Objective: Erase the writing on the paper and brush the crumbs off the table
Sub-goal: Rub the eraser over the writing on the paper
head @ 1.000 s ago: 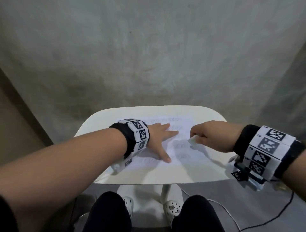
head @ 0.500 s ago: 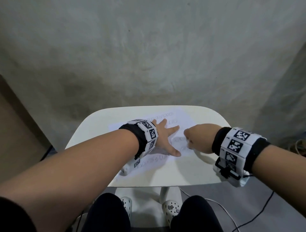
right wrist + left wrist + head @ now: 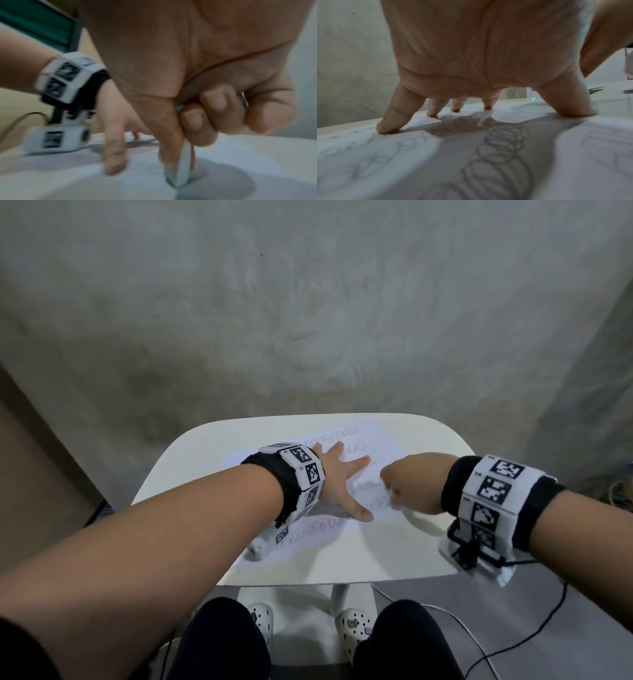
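A white sheet of paper [image 3: 373, 440] with rows of pencil loops lies on the small white table [image 3: 394, 553]. My left hand [image 3: 337, 481] lies spread on the paper, fingers straight, fingertips [image 3: 387, 128] and thumb pressing it down. My right hand [image 3: 407, 484] is to its right, curled round a white eraser [image 3: 181, 171] whose tip touches the paper. The eraser shows as a blurred white bit [image 3: 394, 496] under the fist in the head view. Pencil loops [image 3: 501, 146] run under the left palm.
The table's near edge [image 3: 342, 582] is just above my knees and white shoes [image 3: 352, 625]. Cables [image 3: 513, 642] trail on the grey floor at the right. A grey wall stands behind the table.
My right hand with the eraser has moved left and nearer along the paper and is blurred with motion. The paper has turned slightly under the left hand, which stays pressed on it.
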A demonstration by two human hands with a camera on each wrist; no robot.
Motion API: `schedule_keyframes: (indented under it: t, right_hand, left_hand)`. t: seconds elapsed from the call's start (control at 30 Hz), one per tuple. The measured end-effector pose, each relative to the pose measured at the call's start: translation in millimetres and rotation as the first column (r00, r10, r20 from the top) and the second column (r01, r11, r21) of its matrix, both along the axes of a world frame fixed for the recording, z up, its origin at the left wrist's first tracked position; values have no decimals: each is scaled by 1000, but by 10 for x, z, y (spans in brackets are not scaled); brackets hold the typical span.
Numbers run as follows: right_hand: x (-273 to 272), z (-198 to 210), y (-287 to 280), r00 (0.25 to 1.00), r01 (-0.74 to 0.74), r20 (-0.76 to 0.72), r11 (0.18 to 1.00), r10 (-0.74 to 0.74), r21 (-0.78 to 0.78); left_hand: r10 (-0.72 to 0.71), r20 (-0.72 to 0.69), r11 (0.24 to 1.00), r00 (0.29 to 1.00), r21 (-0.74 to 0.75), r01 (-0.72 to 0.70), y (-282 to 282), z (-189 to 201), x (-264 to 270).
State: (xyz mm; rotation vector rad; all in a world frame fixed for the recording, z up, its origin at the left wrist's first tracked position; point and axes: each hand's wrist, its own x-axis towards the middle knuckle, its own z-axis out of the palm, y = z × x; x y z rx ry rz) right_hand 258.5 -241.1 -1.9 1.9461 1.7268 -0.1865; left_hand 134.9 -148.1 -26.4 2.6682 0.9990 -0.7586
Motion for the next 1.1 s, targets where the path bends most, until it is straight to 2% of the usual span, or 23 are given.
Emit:
schedule_keyframes:
  t: [0.07, 0.13, 0.2, 0.27, 0.33, 0.47, 0.6, 0.73, 0.83, 0.93, 1.0, 1.1]
  right_hand:
    - [71, 36, -6, 999, 51, 5, 998, -51, 44]
    - [69, -1, -14, 999, 20, 48, 999, -22, 34]
    - [36, -38, -32, 1000, -16, 13, 1000, 16, -2]
    - [81, 2, -38, 999, 31, -15, 999, -31, 23]
    - [123, 12, -36, 998, 57, 29, 996, -59, 66]
    - [-25, -84, -42, 1000, -10, -9, 1000, 10, 5]
    - [158, 110, 61, 997, 66, 38, 994, -70, 84]
    - [96, 40, 64, 993, 92, -88, 992, -84, 86]
    - [56, 48, 77, 993, 89, -75, 995, -87, 34]
    - [-124, 2, 40, 999, -48, 10, 999, 49, -15]
    - [-237, -36, 0, 991, -135, -6, 991, 135, -2]
    - [-161, 74, 18, 999, -13, -49, 998, 16, 57]
  left_hand:
    - [-1, 5, 1000, 1000, 1, 1, 2, -11, -6]
    - [-2, 10, 1000, 1000, -3, 2, 5, -19, -14]
    - [-4, 11, 1000, 1000, -2, 4, 7, -18, -20]
    - [-5, 15, 1000, 1000, -5, 5, 0, -19, -21]
    - [-3, 9, 1000, 1000, -5, 3, 7, -22, -18]
    - [-4, 6, 1000, 1000, -3, 4, 20, -29, -12]
    - [-40, -3, 999, 999, -7, 40, 59, -5, -62]
    - [-136, -56, 991, 989, -14, 136, 170, 105, -142]
    - [-151, -51, 988, 987, -37, 149, 214, 129, -194]
    - [-151, -42, 988, 988, -39, 149, 230, 94, -191]
    - [-155, -39, 988, 987, -33, 154, 235, 79, -183]
    - [-144, -23, 989, 989, -37, 143, 249, 50, -196]
